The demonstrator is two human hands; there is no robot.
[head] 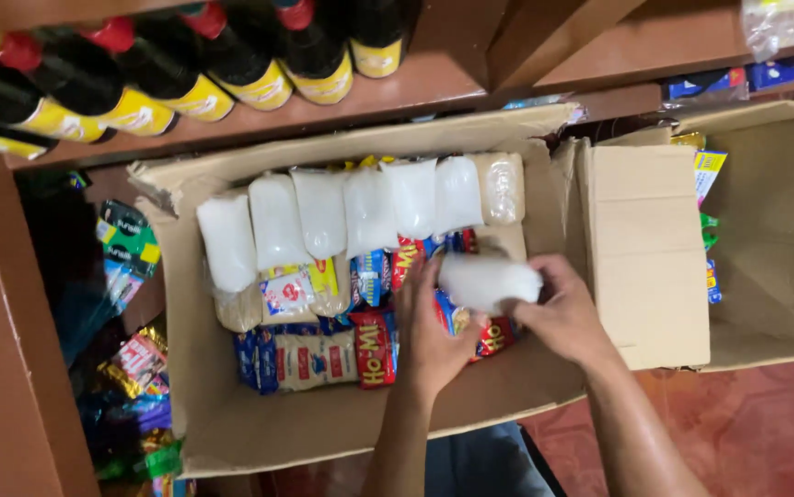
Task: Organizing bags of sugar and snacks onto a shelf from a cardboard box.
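Two cardboard boxes sit on a reddish floor [765,433] under a brown wooden shelf [434,83] lined with dark bottles [167,74] bearing yellow labels and red caps. The big box [231,423] holds a row of white bags [341,212] along its far side, with red, blue and yellow packets [323,354] below them. The side box [783,230] stands just right of it, flap folded in. Above the packets, the left hand [434,331] and right hand [562,313] both grasp one white bag [489,281].
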